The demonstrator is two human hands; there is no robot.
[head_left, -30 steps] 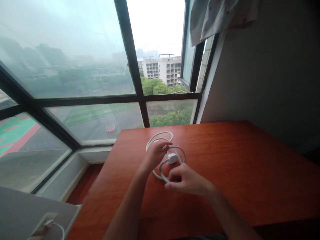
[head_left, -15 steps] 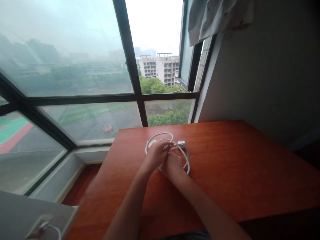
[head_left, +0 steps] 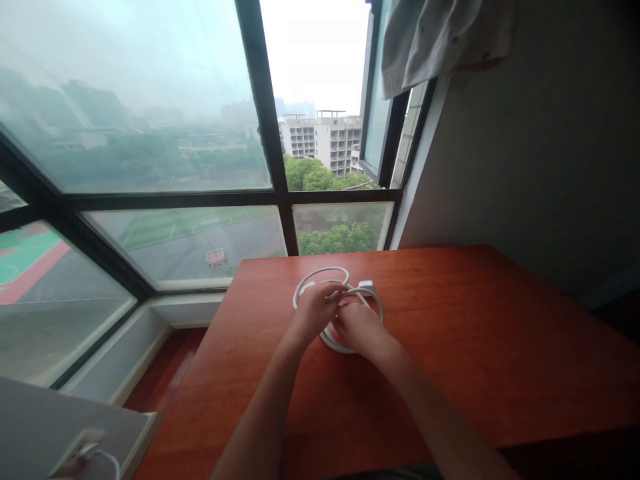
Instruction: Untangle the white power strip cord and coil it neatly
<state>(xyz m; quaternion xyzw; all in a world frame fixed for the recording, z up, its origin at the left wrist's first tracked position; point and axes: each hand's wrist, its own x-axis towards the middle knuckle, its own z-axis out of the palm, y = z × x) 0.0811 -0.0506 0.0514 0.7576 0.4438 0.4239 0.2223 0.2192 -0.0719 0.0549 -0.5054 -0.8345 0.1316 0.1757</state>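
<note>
A white cable (head_left: pixel 336 345) lies in loose loops on the reddish-brown wooden table (head_left: pixel 450 333). Both my hands meet over the middle of the coil. My left hand (head_left: pixel 316 308) is closed, its fingers curled round a stretch of the cable. Touching it on the right, my right hand (head_left: pixel 361 325) is closed too, with its fingertips at the cable; the exact grip is partly hidden behind the hand. A white block-like end piece (head_left: pixel 367 285) rests beyond the right hand. Another white piece shows partly behind the left hand, too covered to name.
Past the table's far edge stand dark-framed windows (head_left: pixel 280 197), one pane swung outward. A light curtain (head_left: pixel 440 47) hangs at the upper right beside a dark wall (head_left: pixel 525 153). At the lower left, a plug (head_left: pixel 87 451) with a white cord sits in a wall socket.
My right hand has shifted slightly right and turned, showing more of the lower cable loops. The left hand keeps its hold. The whole view has shifted a little.
</note>
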